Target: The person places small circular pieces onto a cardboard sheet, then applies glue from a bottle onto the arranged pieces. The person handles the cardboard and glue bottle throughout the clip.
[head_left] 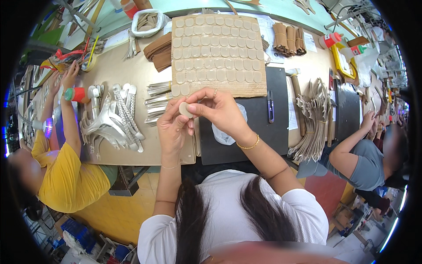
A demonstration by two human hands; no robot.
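Between the fingertips of my two hands is a small beige rounded piece (186, 110). My left hand (172, 127) pinches it from the left, with the fingers curled. On its other side my right hand (216, 111) presses thumb and fingers against it. Just beyond them lies a cardboard sheet (228, 89) covered with rows of similar rounded pieces (215, 51). Its lower left corner is partly hidden by my hands. Below my right hand, a crumpled clear plastic bag (224, 134) rests on a black mat (259, 143).
Thread snips (271, 108) and a wooden-handled hammer (297, 97) lie to the right, beside bundled beige straps (311, 119). Silver straps (110, 123), a red-capped container (75, 94) and brown strips (159, 49) are to the left. Co-workers sit on both sides.
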